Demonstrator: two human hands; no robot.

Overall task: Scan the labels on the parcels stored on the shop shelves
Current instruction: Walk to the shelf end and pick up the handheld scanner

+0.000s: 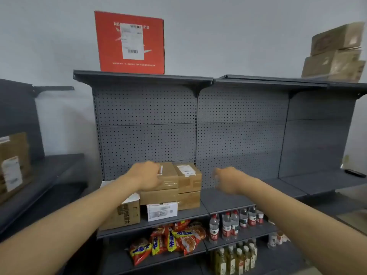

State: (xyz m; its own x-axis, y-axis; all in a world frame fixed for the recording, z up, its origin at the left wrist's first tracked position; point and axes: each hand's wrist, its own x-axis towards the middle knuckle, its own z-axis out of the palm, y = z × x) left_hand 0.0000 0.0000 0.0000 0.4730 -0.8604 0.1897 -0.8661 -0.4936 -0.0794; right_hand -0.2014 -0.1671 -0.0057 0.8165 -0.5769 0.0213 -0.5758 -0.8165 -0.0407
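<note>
Several brown cardboard parcels [188, 185] are stacked on the middle grey shelf [224, 199], with a small white box [161, 211] and a printed brown carton [127, 213] in front. My left hand [148, 175] rests on the top left parcel [168, 175], next to its label. The parcel beside it carries a white label [186, 170]. My right hand [226, 180] hovers blurred to the right of the stack, holding nothing. A red box [131, 41] with a white barcode label stands on the top shelf.
More brown boxes [335, 52] sit on the top shelf at right. A labelled parcel [14, 167] lies on the left shelf unit. Snack packets [172, 239] and bottles [234, 225] fill the lower shelves. A dark object [355, 173] lies on the right shelf.
</note>
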